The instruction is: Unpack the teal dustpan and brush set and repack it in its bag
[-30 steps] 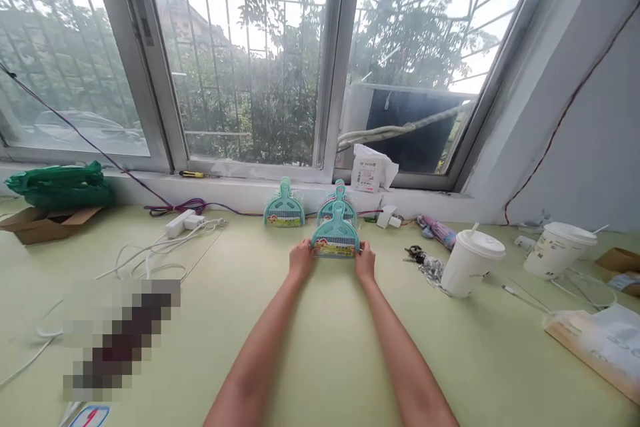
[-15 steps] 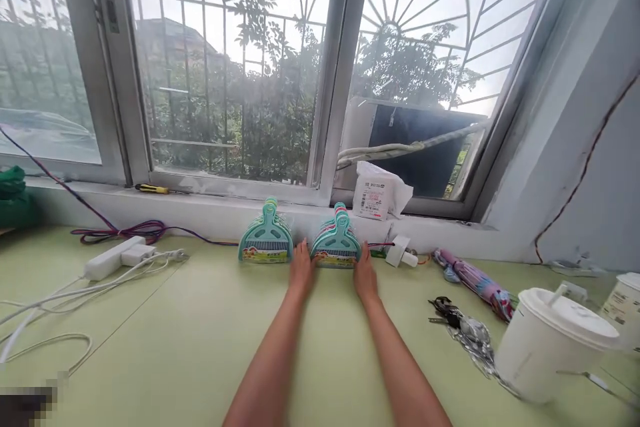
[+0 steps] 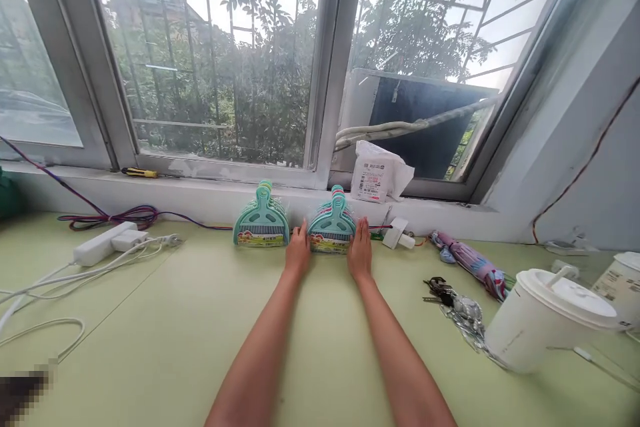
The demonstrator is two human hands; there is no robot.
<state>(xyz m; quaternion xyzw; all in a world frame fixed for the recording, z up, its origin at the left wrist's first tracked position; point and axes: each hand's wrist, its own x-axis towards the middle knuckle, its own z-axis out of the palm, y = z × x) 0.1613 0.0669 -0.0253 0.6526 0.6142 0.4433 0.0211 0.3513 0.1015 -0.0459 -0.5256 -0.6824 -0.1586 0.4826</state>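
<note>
Done: your right stack of mini dustpan sets (image 3: 332, 228) stands at the sill beside the left stack (image 3: 261, 225).
Fingers: your left hand (image 3: 298, 253) and right hand (image 3: 360, 252) press flat against its sides, gripping nothing.
Left: letting go.

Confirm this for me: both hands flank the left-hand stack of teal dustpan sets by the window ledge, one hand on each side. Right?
Not quite. In the head view, the left hand and right hand flank the right-hand stack of teal dustpan sets, one hand on each side. The left-hand stack stands apart, untouched, by the window ledge.
</note>
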